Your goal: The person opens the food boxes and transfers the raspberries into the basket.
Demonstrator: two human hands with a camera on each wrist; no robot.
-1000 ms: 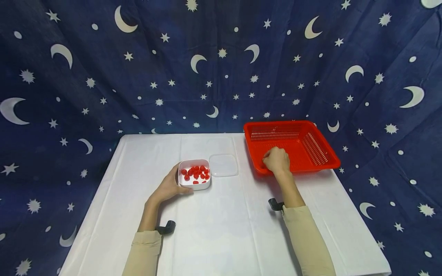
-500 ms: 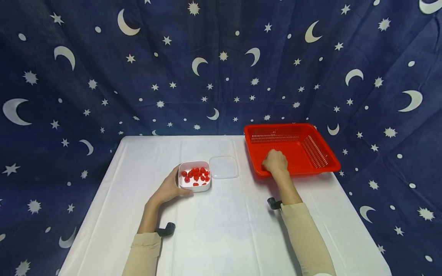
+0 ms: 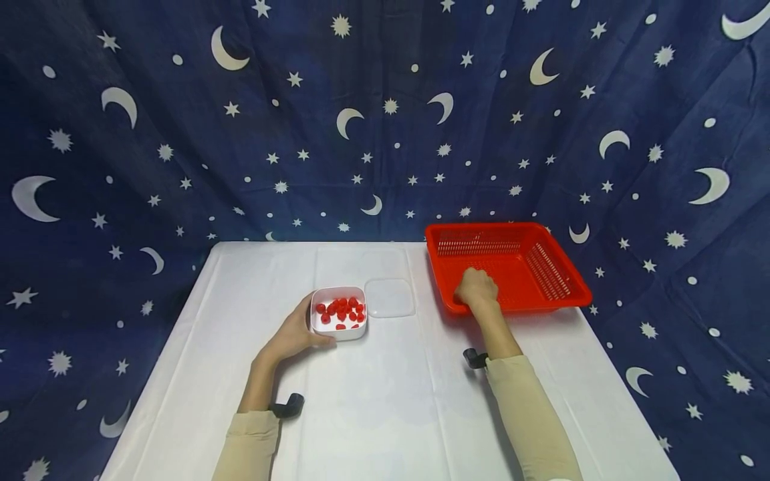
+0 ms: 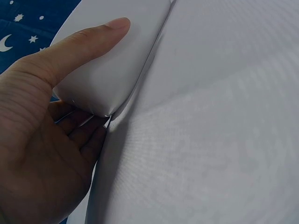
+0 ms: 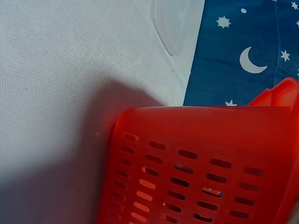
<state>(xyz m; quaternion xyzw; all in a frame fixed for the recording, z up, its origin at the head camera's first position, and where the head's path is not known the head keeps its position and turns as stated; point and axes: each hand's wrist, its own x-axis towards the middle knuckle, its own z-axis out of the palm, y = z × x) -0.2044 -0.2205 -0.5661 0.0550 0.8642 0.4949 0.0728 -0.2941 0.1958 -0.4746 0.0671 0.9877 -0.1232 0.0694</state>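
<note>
A white box (image 3: 339,335) with rounded corners stands on the table, several small red berry-like pieces (image 3: 341,308) inside it. My left hand (image 3: 295,332) holds the box at its left side. In the left wrist view the thumb (image 4: 88,46) lies along the box's wall (image 4: 105,70) and the fingers curl round behind. At the right, my right hand (image 3: 478,288) reaches down into the near left corner of a red slotted basket (image 3: 541,267). Its fingers are hidden, and I cannot tell whether they hold anything. The right wrist view shows mainly the basket's outer wall (image 5: 187,154).
A flat translucent lid (image 3: 390,298) lies just right of the white box, between it and the basket. White cloth covers the table (image 3: 373,414). Behind it hangs a dark blue curtain (image 3: 385,133) with moons and stars.
My right hand has sunk lower into the basket's near left corner, its fingers going out of sight. The left hand stays on the box. The whole head view has shifted slightly downward.
</note>
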